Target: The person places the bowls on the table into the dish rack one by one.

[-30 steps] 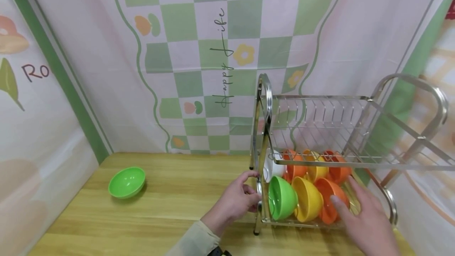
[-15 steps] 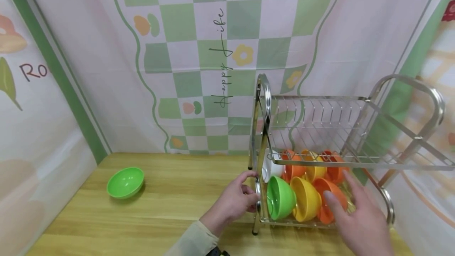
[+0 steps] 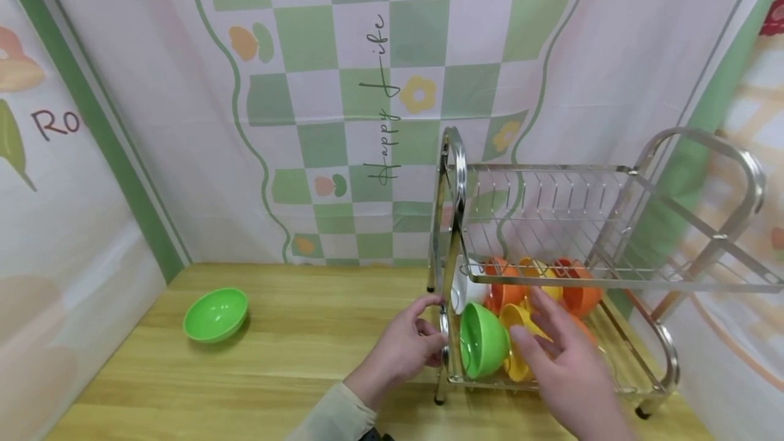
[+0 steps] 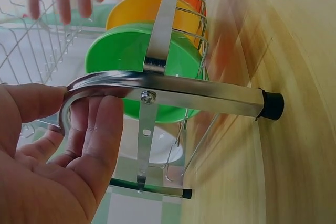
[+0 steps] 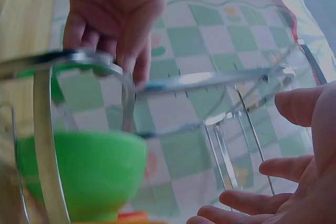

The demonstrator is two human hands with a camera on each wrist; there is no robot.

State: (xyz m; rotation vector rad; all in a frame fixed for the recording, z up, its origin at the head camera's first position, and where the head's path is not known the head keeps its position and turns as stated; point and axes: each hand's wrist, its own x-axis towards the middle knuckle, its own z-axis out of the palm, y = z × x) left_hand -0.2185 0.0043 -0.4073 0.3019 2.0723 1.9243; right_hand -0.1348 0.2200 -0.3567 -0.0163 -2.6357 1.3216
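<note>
A two-tier metal dish rack [image 3: 554, 282] stands on the right. My left hand [image 3: 401, 346] grips its left side frame, fingers curled around the curved bar [image 4: 105, 80] in the left wrist view. My right hand [image 3: 572, 373] hovers in front of the lower tier with fingers spread, holding nothing. Tilted bowls line that tier's front: a green bowl [image 3: 490, 340], a yellow bowl [image 3: 514, 318] partly behind my right fingers, and an orange bowl [image 3: 584, 329] mostly hidden by that hand. Behind them are a white bowl [image 3: 470, 291], an orange bowl [image 3: 507, 288] and others.
A separate green bowl [image 3: 216, 316] sits upright on the wooden table [image 3: 306, 332] at the left. The rack's upper tier overhangs the back row of bowls. A printed checkered cloth [image 3: 367, 87] hangs behind, with more cloth at both sides.
My right hand has moved left from beside the orange bowls to in front of the yellow one, uncovering the rack's right front foot. My left hand keeps its hold on the rack.
</note>
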